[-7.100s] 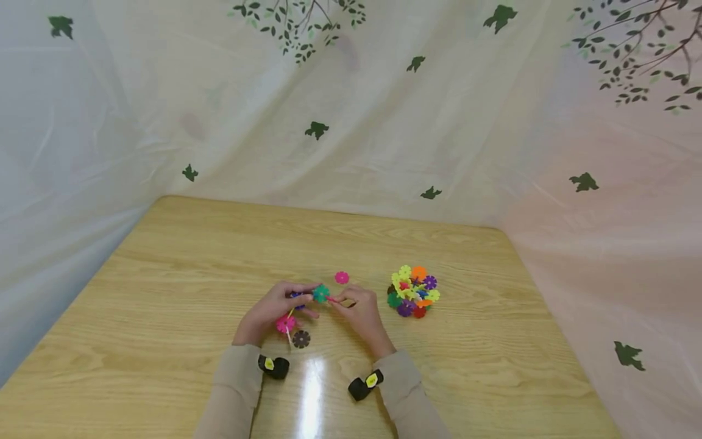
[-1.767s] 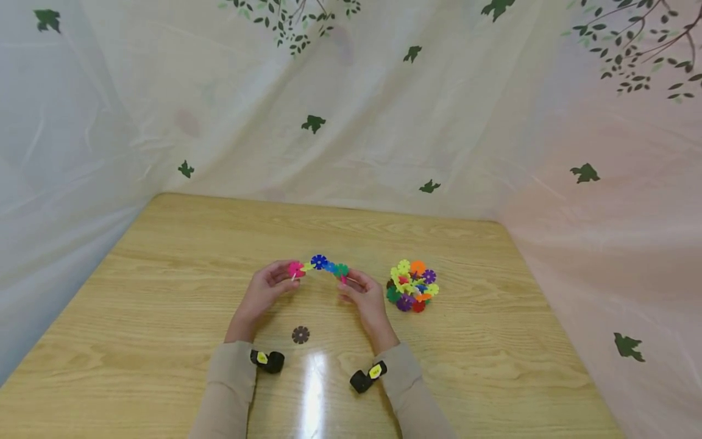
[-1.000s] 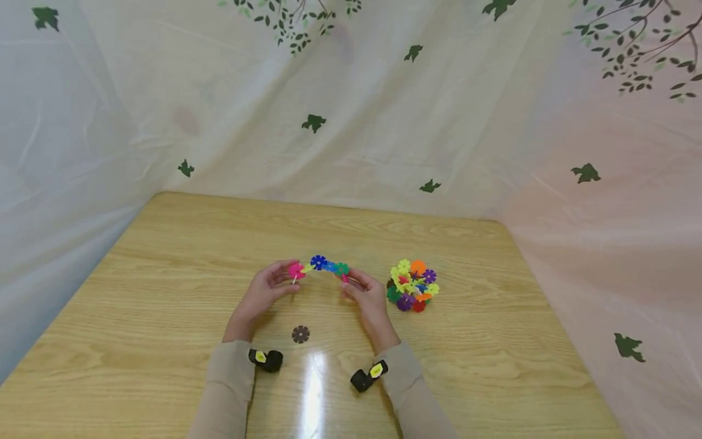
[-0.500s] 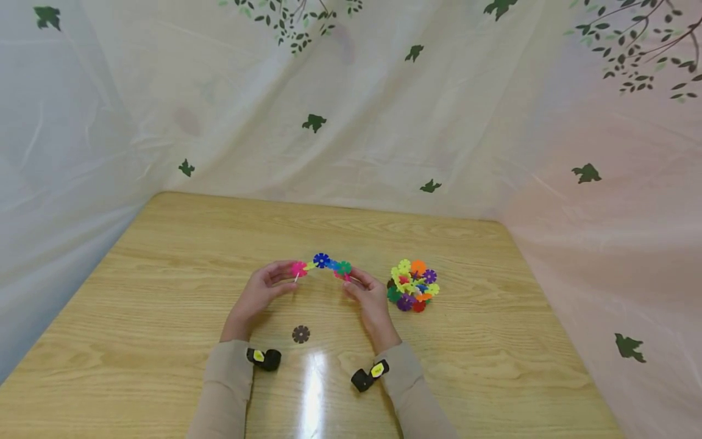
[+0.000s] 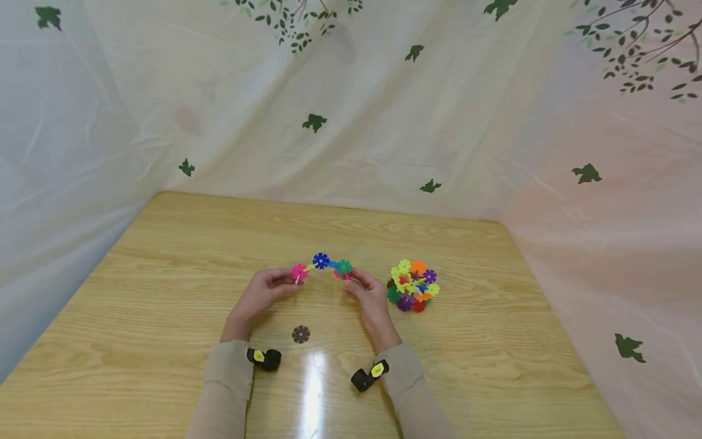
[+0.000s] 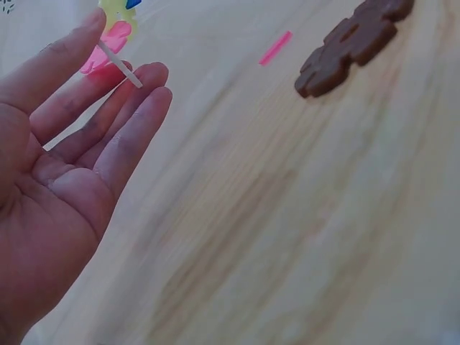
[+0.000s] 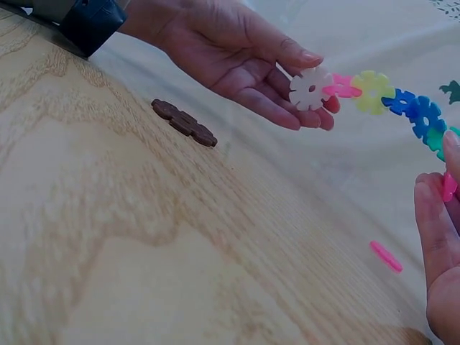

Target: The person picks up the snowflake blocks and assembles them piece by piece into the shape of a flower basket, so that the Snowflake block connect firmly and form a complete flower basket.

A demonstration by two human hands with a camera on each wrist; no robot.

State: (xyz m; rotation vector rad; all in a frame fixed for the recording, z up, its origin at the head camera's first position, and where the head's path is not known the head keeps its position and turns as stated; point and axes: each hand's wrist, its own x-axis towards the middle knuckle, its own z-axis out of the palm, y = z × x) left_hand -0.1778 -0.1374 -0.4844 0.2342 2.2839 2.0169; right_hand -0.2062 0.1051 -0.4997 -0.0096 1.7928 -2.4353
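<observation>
A chain of linked plastic flower discs (image 5: 320, 261) arches above the table between both hands. From left to right in the right wrist view, it runs white disc (image 7: 310, 89), pink, yellow (image 7: 372, 92), two blues, green, pink. My left hand (image 5: 264, 294) pinches the white end between thumb and fingertips; its other fingers stay loosely extended. At the opposite end, my right hand (image 5: 370, 302) pinches the pink disc (image 7: 449, 185) beside the green disc (image 5: 343, 267). Below the chain, a loose brown disc (image 5: 300, 334) lies flat on the table.
One loose pink disc (image 7: 386, 256) lies on the table, mostly behind the chain in the head view. Right of my right hand stands a cluster of many-coloured flower discs (image 5: 414, 286). The wooden table (image 5: 219, 238) ends at a hanging printed cloth (image 5: 362, 158).
Earlier the chain hung bunched at my left hand while my right hand held a pink disc to the green one. Now it spans both hands, raised farther forward; lately its left end dipped slightly.
</observation>
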